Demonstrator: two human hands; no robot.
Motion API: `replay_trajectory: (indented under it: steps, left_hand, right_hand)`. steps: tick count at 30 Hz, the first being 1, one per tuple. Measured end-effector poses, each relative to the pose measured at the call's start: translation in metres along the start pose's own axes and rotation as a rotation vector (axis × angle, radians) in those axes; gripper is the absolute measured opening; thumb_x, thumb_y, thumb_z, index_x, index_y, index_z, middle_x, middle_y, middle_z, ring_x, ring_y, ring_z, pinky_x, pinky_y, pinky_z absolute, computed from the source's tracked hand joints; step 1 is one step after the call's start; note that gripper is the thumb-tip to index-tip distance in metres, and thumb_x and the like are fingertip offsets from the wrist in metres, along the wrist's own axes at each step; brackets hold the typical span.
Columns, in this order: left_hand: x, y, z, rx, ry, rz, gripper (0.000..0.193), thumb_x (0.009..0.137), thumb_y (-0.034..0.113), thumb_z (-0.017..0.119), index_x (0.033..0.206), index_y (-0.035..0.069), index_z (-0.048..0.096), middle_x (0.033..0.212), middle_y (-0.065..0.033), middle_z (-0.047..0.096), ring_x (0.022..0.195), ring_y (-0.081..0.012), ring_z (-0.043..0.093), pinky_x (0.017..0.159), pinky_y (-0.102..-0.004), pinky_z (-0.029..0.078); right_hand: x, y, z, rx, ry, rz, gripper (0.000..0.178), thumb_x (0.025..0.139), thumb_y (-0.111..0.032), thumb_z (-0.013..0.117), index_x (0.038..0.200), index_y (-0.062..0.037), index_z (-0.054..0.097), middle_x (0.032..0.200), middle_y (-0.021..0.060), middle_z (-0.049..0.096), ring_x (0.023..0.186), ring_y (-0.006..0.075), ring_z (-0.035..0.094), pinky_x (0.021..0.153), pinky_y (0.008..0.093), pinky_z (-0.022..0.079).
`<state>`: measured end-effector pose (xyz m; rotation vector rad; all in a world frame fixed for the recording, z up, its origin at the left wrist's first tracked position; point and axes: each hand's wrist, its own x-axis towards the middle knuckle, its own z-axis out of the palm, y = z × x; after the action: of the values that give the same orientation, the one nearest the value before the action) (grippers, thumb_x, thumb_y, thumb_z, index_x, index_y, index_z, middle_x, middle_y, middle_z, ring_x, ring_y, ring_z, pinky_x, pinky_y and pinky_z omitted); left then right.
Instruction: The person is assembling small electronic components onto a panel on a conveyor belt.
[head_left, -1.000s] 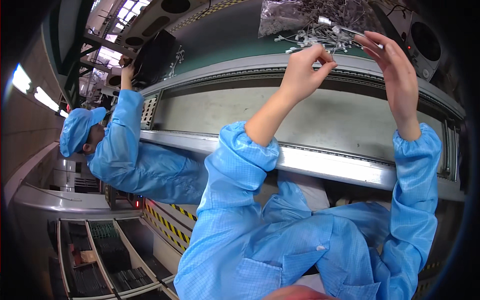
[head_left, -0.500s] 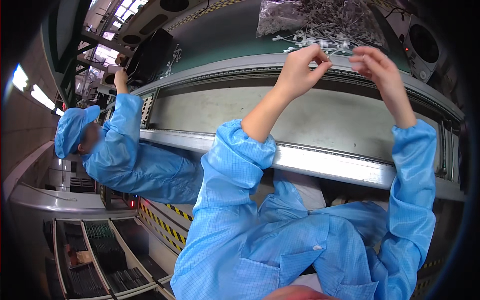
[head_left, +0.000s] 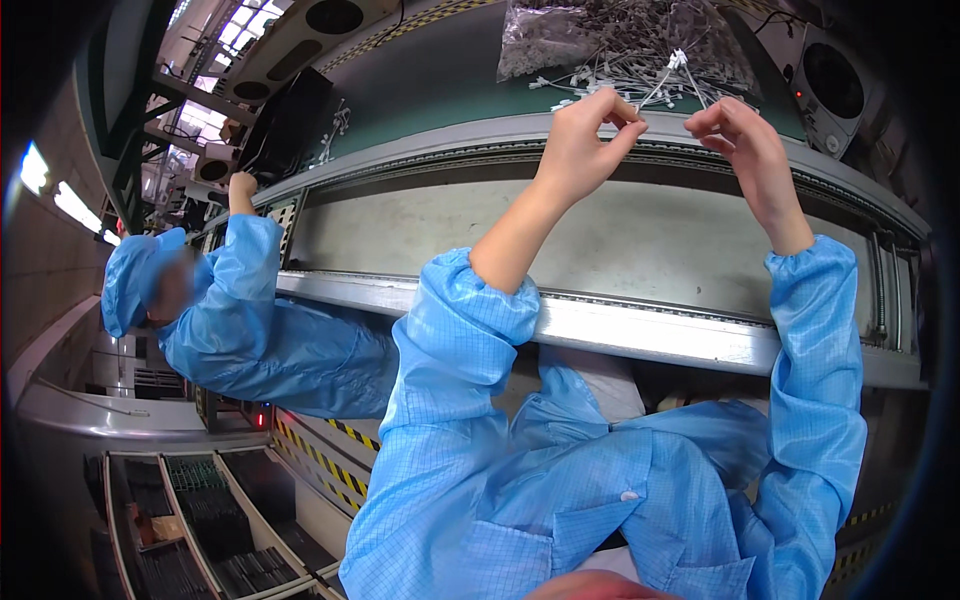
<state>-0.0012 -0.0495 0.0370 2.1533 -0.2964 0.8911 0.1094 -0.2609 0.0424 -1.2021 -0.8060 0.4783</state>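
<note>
Thin white cables with white plug ends (head_left: 678, 60) stand up between my two hands above the far rail. One strand runs down to the pinched fingertips of my left hand (head_left: 583, 143). Another slants to the fingertips of my right hand (head_left: 755, 165), which are also closed together. Whether both strands belong to one cable cannot be made out against the heap behind. That heap of similar white cables (head_left: 630, 45) lies partly in a clear plastic bag (head_left: 540, 40), just beyond my hands on the green surface.
A metal conveyor track (head_left: 640, 235) with chain-lined rails crosses in front of me. A round black fan or speaker (head_left: 838, 85) stands at the far right. At left a co-worker in blue (head_left: 235, 310) reaches over the line. Racks of dark boards (head_left: 215, 510) stand lower left.
My right hand has moved slightly left and its fingers have closed. The white plug ends now rise between my hands. The whole view has shifted a little.
</note>
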Motion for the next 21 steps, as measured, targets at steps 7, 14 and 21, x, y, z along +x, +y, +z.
replay_trajectory:
  steps: [7, 14, 21]
  left_hand:
    - [-0.002, 0.0, 0.0, 0.024, -0.071, -0.065, 0.012, 0.085, 0.008, 0.073, 0.087, 0.001, 0.064, 0.084, -0.0066, 0.07, 0.079, -0.0162, 0.066, 0.077, -0.0303, 0.052]
    - [-0.002, 0.004, 0.002, 0.049, -0.018, 0.048, 0.011, 0.084, 0.008, 0.074, 0.086, 0.001, 0.065, 0.082, -0.0075, 0.069, 0.076, -0.0188, 0.067, 0.072, -0.0298, 0.052]
    - [-0.003, 0.009, -0.001, 0.104, 0.024, 0.127, 0.009, 0.082, 0.006, 0.073, 0.084, 0.003, 0.064, 0.078, -0.0072, 0.067, 0.074, -0.0216, 0.067, 0.068, -0.0322, 0.049]
  right_hand:
    - [-0.006, -0.001, 0.0, 0.0, -0.089, -0.061, 0.039, 0.102, -0.033, 0.045, 0.078, -0.0057, 0.059, 0.092, 0.0097, 0.066, 0.095, 0.0173, 0.06, 0.09, 0.0302, 0.041]
    - [-0.004, 0.003, 0.008, -0.042, 0.107, 0.153, 0.037, 0.102, -0.034, 0.051, 0.09, -0.0024, 0.066, 0.088, 0.007, 0.068, 0.083, 0.014, 0.064, 0.082, 0.0286, 0.051]
    - [-0.008, 0.01, 0.012, -0.03, 0.107, 0.088, 0.036, 0.102, -0.033, 0.051, 0.091, -0.0029, 0.066, 0.089, 0.0068, 0.069, 0.083, 0.0135, 0.064, 0.079, 0.0266, 0.049]
